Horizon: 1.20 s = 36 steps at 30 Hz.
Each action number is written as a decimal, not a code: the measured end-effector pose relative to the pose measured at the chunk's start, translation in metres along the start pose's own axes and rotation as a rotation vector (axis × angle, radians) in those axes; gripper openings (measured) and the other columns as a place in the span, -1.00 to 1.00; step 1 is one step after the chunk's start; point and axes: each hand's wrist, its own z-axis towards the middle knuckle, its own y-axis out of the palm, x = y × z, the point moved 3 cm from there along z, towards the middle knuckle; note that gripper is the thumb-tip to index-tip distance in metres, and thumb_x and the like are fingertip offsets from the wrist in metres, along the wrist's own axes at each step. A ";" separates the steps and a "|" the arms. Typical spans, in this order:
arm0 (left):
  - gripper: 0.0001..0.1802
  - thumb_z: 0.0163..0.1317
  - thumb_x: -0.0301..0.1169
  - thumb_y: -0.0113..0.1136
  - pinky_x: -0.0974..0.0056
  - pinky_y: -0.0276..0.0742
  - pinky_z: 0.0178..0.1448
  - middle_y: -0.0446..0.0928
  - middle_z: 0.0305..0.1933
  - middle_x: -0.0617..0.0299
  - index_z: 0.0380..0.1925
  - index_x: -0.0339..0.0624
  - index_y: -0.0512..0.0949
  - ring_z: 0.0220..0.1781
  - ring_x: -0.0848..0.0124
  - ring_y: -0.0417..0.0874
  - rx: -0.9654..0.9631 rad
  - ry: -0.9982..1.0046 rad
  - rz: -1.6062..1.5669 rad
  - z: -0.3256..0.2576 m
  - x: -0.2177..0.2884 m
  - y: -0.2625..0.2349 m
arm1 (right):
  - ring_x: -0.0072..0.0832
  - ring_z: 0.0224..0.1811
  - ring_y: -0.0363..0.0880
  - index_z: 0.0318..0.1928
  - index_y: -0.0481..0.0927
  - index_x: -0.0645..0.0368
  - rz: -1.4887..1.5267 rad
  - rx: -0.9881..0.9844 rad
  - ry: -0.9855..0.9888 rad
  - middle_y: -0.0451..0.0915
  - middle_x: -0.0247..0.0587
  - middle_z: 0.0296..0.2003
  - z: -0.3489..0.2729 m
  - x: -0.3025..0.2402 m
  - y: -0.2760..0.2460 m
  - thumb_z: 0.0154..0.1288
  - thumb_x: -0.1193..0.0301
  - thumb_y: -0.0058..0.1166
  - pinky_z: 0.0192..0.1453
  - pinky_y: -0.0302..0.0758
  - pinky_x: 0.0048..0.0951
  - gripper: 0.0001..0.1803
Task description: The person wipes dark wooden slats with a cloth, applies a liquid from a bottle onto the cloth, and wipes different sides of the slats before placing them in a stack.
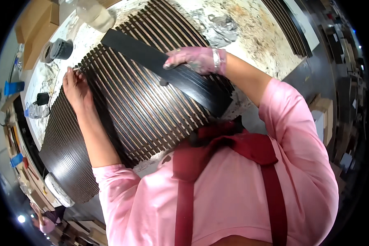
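My right hand [194,59], in a stained thin pinkish glove banded at the wrist, is closed over the far edge of a flat black board [147,59]. The board lies slantwise above a wide row of narrow dark slats [131,102], set side by side with pale gaps between them. My bare left hand [78,90] is at the far left ends of the slats, its fingers bent together; what they pinch is too small to tell. A small dark round piece [163,82] shows at the board's near edge. Left of my forearm, more slats [69,139] lie packed closely.
A dark open jar [61,49], a cloudy plastic container [95,15] and a clear bottle [37,110] with a black cap stand on the stained white tabletop [258,45]. A crumpled grey rag [221,29] lies beyond the board. More dark strips [289,28] lie at far right.
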 end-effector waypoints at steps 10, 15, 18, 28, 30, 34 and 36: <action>-0.89 0.25 -0.44 0.16 0.49 0.45 -0.44 0.49 -0.52 0.30 -0.40 -0.10 0.42 -0.51 0.55 0.50 0.120 0.012 0.034 -0.078 0.030 -0.016 | -0.60 -0.22 0.56 -0.29 0.59 0.22 1.426 0.341 0.870 0.60 -0.34 -0.34 0.010 0.008 0.026 0.14 0.50 0.01 0.01 0.49 -0.52 -0.86; -0.88 0.26 -0.41 0.16 0.50 0.42 -0.38 0.49 -0.48 0.33 -0.41 -0.11 0.43 -0.44 0.56 0.50 0.075 0.024 0.050 -0.113 0.041 0.009 | -0.61 -0.22 0.57 -0.20 0.54 0.20 1.537 0.406 0.772 0.58 -0.36 -0.28 -0.001 -0.004 0.024 0.20 0.51 0.01 -0.02 0.52 -0.49 -0.85; -0.90 0.25 -0.41 0.17 0.50 0.43 -0.39 0.51 -0.45 0.35 -0.37 -0.13 0.46 -0.43 0.57 0.53 0.043 0.052 0.046 -0.127 0.050 0.012 | -0.60 -0.24 0.57 0.03 0.37 0.22 1.516 0.473 0.770 0.55 -0.34 -0.25 0.005 -0.036 0.017 0.23 0.50 -0.01 -0.05 0.54 -0.50 -0.66; -0.88 0.21 -0.45 0.21 0.50 0.44 -0.31 0.45 -0.48 0.37 -0.41 -0.10 0.43 -0.46 0.59 0.46 -0.215 -0.199 0.133 -0.222 0.000 0.135 | -0.40 0.24 0.31 -0.01 0.53 0.22 1.209 0.788 0.599 0.47 -0.06 0.08 0.003 -0.072 -0.022 0.28 0.35 0.04 0.41 0.08 -0.39 -0.68; -0.86 0.22 -0.46 0.20 0.50 0.42 -0.30 0.42 -0.49 0.40 -0.42 -0.09 0.41 -0.46 0.60 0.46 -0.252 -0.265 0.113 -0.236 -0.011 0.147 | -0.38 0.07 0.50 0.02 0.49 0.26 1.197 0.776 0.585 0.52 -0.05 0.01 0.000 -0.066 -0.027 0.32 0.35 0.00 0.26 0.32 -0.41 -0.67; -0.85 0.21 -0.45 0.21 0.50 0.42 -0.29 0.44 -0.49 0.37 -0.39 -0.12 0.39 -0.45 0.59 0.48 -0.308 -0.330 0.079 -0.246 -0.025 0.159 | -0.29 -0.18 0.64 0.06 0.44 0.32 1.330 0.785 0.515 0.57 0.03 -0.07 -0.019 -0.053 -0.038 0.41 0.33 -0.17 -0.13 0.64 -0.35 -0.65; -0.85 0.21 -0.45 0.21 0.49 0.42 -0.29 0.44 -0.47 0.37 -0.38 -0.13 0.40 -0.44 0.58 0.49 -0.324 -0.346 0.092 -0.248 -0.028 0.162 | -0.29 -0.20 0.65 0.07 0.42 0.32 1.346 0.817 0.492 0.56 0.06 -0.06 -0.026 -0.055 -0.042 0.43 0.31 -0.23 -0.15 0.64 -0.35 -0.62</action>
